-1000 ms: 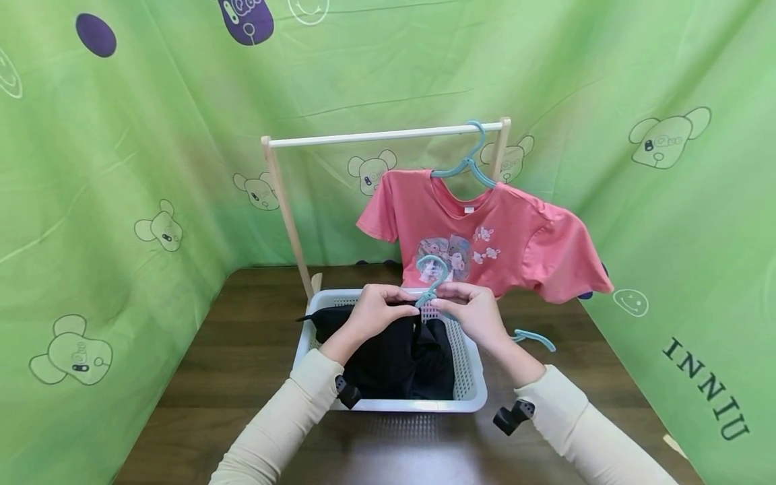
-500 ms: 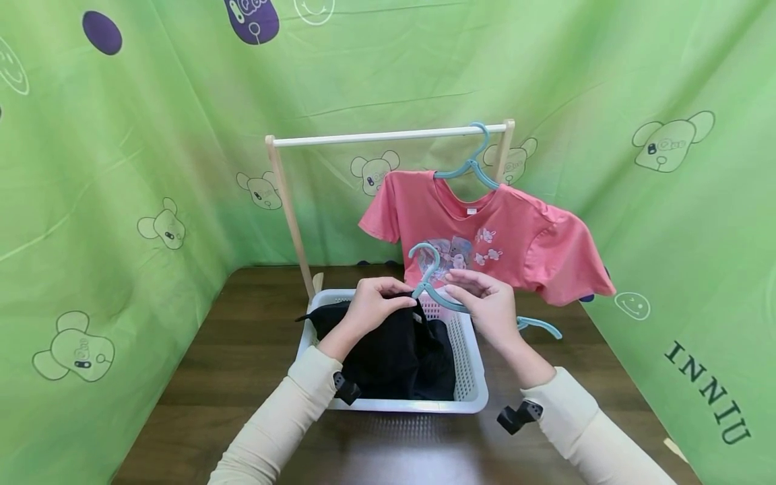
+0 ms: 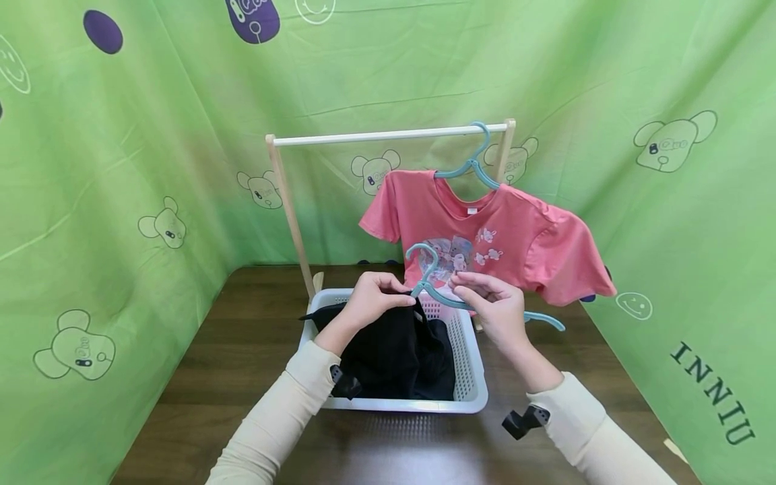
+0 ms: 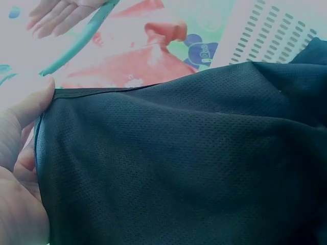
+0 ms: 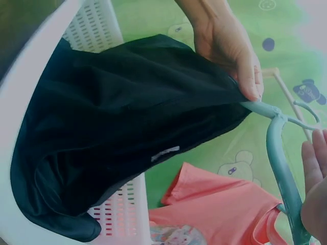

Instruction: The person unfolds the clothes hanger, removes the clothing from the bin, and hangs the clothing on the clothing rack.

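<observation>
My left hand (image 3: 377, 296) pinches the edge of a black garment (image 3: 384, 350) between thumb and fingers. The cloth is fine mesh, with a small white label (image 5: 165, 153) inside its opening. A light blue clothes hanger (image 3: 445, 300) has one arm running into the garment at the pinched edge; the rest of that arm is hidden by cloth. Its hook points up, and its other arm slopes right, behind my right hand (image 3: 498, 311). The right hand's fingers (image 4: 59, 18) look extended in the left wrist view, close beside the hanger arm.
A white perforated basket (image 3: 469, 364) holds the garment's lower part on the brown wooden table (image 3: 230, 377). Behind stands a rack with a white rail (image 3: 364, 138), where a pink T-shirt (image 3: 515, 249) hangs on another blue hanger. Green printed cloth (image 3: 151, 135) surrounds the table.
The right hand has moved right along the hanger arm, away from the hook. The hanger has turned slightly, its hook shifting left and up. The left hand keeps its pinch.
</observation>
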`<state>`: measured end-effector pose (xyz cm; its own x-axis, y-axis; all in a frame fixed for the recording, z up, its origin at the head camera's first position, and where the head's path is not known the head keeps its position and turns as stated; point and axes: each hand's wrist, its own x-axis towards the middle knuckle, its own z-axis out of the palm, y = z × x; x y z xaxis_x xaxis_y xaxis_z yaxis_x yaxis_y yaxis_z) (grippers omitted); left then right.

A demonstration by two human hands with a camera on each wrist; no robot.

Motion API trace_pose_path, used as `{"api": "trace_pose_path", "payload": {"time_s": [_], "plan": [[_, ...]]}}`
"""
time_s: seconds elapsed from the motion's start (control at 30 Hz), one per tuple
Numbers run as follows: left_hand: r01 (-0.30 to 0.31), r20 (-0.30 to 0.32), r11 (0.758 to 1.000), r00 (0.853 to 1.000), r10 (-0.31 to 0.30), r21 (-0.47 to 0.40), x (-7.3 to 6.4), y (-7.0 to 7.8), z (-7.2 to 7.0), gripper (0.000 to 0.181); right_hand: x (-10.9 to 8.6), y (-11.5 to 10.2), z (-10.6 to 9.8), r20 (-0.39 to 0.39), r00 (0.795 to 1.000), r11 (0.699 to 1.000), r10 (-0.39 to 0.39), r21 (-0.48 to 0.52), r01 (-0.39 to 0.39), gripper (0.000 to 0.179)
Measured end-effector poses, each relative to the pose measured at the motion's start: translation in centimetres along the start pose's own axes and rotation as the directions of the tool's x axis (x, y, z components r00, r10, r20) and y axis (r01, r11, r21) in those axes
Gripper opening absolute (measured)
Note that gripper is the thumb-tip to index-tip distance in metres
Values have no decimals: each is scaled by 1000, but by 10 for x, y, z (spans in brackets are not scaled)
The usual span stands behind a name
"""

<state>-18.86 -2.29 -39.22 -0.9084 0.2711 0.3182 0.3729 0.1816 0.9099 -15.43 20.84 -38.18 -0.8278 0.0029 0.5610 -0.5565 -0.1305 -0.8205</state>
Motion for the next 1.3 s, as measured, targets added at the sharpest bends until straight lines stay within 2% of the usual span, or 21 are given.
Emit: {"api": "trace_pose_path", "payload": {"time_s": [0.23, 0.43, 0.53, 0.67, 0.8, 0.97, 1.1, 1.3], "plan": [[-26, -69, 1000, 997, 24, -16, 5, 5, -7, 13, -12, 12, -2, 96, 995, 996, 8, 83, -16, 24], [-33, -147, 999, 988, 38, 39, 4, 13, -12, 12, -25, 32, 2, 98, 990, 990, 102, 84, -110, 24], [-59, -211, 994, 974, 78, 93, 2, 19, -14, 12, -28, 40, 4, 97, 985, 986, 141, 75, -149, 25], [-113, -292, 984, 945, 150, 140, 2, 28, -18, 12, -28, 47, 7, 117, 979, 982, 167, 71, -176, 27], [-152, -346, 976, 917, 197, 155, 0, 38, -21, 15, -27, 52, 10, 136, 974, 980, 182, 59, -191, 30], [-170, -388, 969, 893, 229, 181, -4, 47, -23, 17, -29, 62, 9, 115, 964, 971, 238, -5, -239, 30], [-192, -408, 966, 879, 248, 175, -6, 51, -25, 17, -31, 70, 9, 106, 952, 956, 287, -90, -278, 30], [-206, -428, 969, 870, 245, 136, -6, 51, -28, 15, -36, 77, 6, 118, 922, 918, 370, -196, -344, 28]]}}
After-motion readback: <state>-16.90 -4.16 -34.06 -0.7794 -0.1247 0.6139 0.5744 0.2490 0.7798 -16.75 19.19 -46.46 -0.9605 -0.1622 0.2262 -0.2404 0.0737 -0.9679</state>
